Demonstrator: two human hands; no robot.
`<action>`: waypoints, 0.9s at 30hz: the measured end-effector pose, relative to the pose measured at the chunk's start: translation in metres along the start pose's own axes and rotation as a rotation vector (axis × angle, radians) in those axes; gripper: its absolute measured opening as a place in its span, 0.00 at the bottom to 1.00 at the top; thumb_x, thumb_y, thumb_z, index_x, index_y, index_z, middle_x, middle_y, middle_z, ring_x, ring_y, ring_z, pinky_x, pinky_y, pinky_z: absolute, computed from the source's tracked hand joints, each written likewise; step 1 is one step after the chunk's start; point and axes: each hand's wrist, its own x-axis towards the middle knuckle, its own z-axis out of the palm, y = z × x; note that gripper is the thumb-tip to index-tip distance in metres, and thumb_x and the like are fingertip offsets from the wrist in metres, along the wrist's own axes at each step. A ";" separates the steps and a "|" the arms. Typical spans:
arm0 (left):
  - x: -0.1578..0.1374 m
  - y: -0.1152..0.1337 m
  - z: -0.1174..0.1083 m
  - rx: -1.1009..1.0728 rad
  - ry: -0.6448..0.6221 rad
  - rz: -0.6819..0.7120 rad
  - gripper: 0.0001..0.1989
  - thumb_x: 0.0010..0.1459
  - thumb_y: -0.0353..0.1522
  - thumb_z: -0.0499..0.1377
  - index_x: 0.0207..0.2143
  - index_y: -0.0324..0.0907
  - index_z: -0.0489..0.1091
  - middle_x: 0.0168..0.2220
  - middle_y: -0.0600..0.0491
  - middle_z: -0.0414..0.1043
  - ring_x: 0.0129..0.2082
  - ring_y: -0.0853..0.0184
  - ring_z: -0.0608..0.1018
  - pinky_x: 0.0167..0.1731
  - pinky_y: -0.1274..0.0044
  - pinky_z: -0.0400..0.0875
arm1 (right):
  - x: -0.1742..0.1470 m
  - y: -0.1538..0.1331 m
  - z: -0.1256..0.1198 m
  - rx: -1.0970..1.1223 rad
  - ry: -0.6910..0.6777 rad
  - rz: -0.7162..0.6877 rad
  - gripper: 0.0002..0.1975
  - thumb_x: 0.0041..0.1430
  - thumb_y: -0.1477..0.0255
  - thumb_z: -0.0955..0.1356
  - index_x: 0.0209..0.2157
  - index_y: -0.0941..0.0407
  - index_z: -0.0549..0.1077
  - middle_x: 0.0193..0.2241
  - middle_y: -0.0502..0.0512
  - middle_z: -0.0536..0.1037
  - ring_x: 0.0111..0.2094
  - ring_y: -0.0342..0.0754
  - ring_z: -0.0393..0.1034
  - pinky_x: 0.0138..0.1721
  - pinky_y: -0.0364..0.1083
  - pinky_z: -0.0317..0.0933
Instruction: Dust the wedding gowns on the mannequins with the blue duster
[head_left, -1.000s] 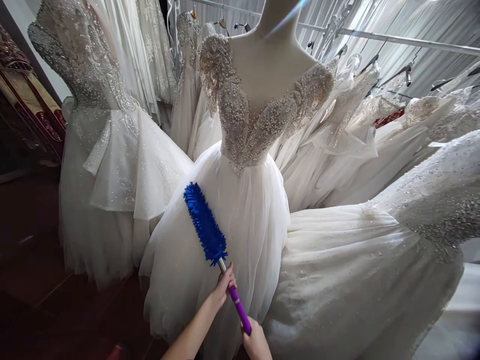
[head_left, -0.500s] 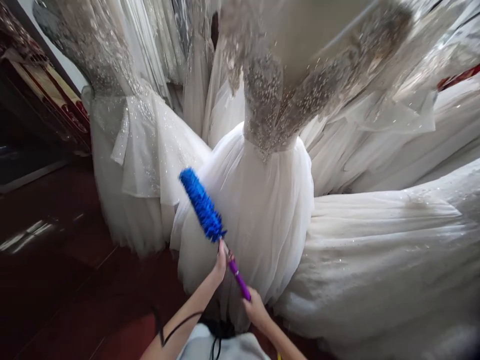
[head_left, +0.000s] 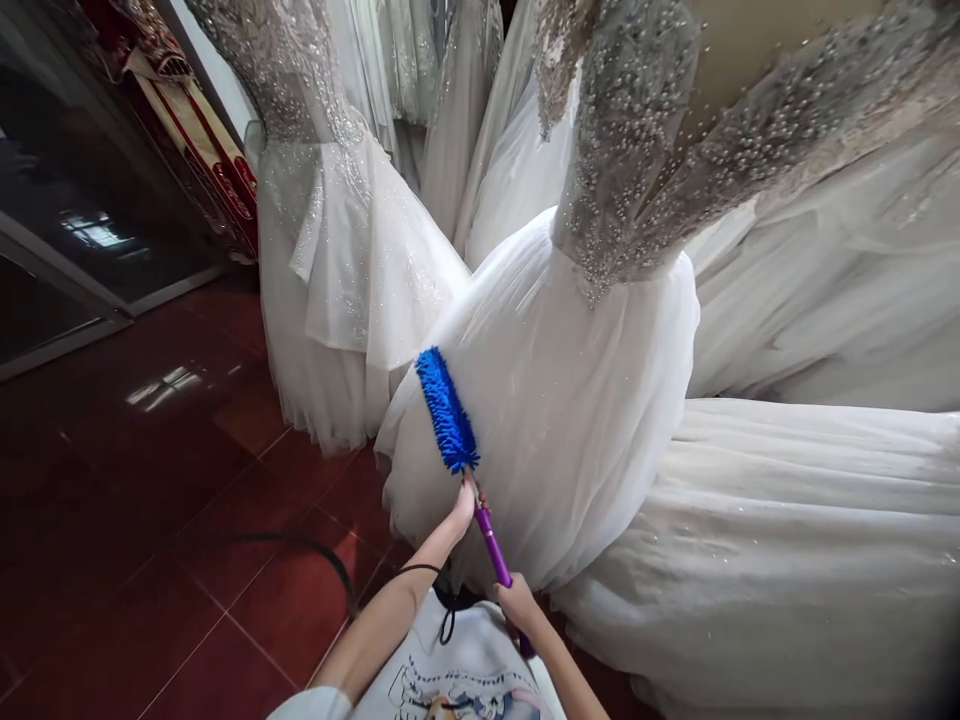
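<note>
A duster with a fluffy blue head and a purple handle slants across the lower middle of the view. My left hand is closed around its shaft, just below the blue head. Lower down, my right hand grips the purple handle. Behind the duster spreads the full white tulle skirt of a wedding dress, whose beaded bodice rises above. The blue head overlaps the skirt's left side; whether it touches the cloth I cannot tell.
Another sparkling white gown stands to the left, and a wide white skirt spreads at right. Several gowns hang behind. Red and gold garments hang beside a dark glass door. The floor is glossy red tile.
My view has turned left and down, so the gowns sit farther right and more floor shows. The duster stands somewhat steeper, with both hands still on it.
</note>
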 end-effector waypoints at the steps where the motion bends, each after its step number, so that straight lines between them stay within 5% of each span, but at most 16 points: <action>1: -0.002 -0.007 -0.008 -0.017 0.049 -0.010 0.20 0.56 0.52 0.44 0.29 0.44 0.55 0.12 0.65 0.54 0.09 0.74 0.60 0.17 0.79 0.62 | -0.002 0.004 -0.001 -0.027 -0.026 0.018 0.11 0.37 0.78 0.62 0.12 0.53 0.53 0.10 0.41 0.52 0.16 0.37 0.46 0.19 0.42 0.44; 5: -0.018 -0.041 -0.025 -0.094 0.162 -0.029 0.19 0.59 0.49 0.40 0.28 0.44 0.55 0.13 0.63 0.55 0.10 0.72 0.63 0.18 0.78 0.63 | -0.016 0.021 -0.016 -0.111 -0.108 0.008 0.07 0.37 0.78 0.62 0.14 0.55 0.57 0.11 0.41 0.53 0.18 0.38 0.48 0.20 0.41 0.45; 9: -0.040 -0.079 -0.011 -0.186 0.168 0.032 0.20 0.58 0.50 0.42 0.26 0.44 0.55 0.13 0.62 0.57 0.12 0.72 0.65 0.17 0.79 0.63 | -0.042 0.047 -0.055 -0.162 -0.143 -0.079 0.03 0.41 0.73 0.63 0.18 0.57 0.64 0.16 0.45 0.61 0.22 0.40 0.53 0.25 0.41 0.50; 13: -0.069 -0.094 0.048 -0.231 -0.023 0.225 0.24 0.49 0.56 0.50 0.29 0.44 0.56 0.13 0.63 0.59 0.12 0.72 0.66 0.17 0.79 0.63 | -0.059 0.058 -0.118 -0.175 -0.155 -0.224 0.08 0.44 0.72 0.61 0.26 0.59 0.70 0.22 0.50 0.70 0.26 0.44 0.60 0.30 0.42 0.55; 18: -0.082 -0.061 0.149 -0.151 -0.289 0.515 0.26 0.46 0.57 0.51 0.31 0.44 0.57 0.17 0.62 0.63 0.16 0.72 0.70 0.24 0.78 0.68 | -0.042 0.023 -0.202 -0.305 0.062 -0.463 0.11 0.52 0.68 0.60 0.32 0.57 0.70 0.24 0.52 0.72 0.26 0.45 0.62 0.30 0.42 0.55; 21: -0.063 -0.049 0.180 -0.151 -0.282 0.509 0.25 0.50 0.56 0.48 0.32 0.44 0.58 0.17 0.62 0.63 0.17 0.72 0.70 0.25 0.78 0.68 | -0.021 0.009 -0.224 -0.418 0.177 -0.424 0.11 0.54 0.68 0.58 0.33 0.55 0.68 0.25 0.51 0.71 0.26 0.44 0.61 0.29 0.41 0.53; 24: -0.033 -0.066 0.171 -0.151 -0.067 0.281 0.24 0.52 0.55 0.46 0.30 0.44 0.58 0.15 0.62 0.60 0.14 0.73 0.67 0.23 0.78 0.67 | -0.006 0.027 -0.213 -0.466 0.108 -0.266 0.07 0.50 0.74 0.60 0.27 0.57 0.68 0.21 0.49 0.69 0.24 0.42 0.60 0.26 0.40 0.52; 27: -0.018 -0.107 0.127 -0.144 0.080 0.117 0.23 0.53 0.55 0.44 0.28 0.44 0.56 0.12 0.64 0.56 0.11 0.73 0.63 0.21 0.77 0.67 | -0.009 0.067 -0.177 -0.495 -0.013 -0.122 0.07 0.46 0.79 0.60 0.20 0.59 0.68 0.14 0.47 0.64 0.19 0.40 0.58 0.21 0.40 0.51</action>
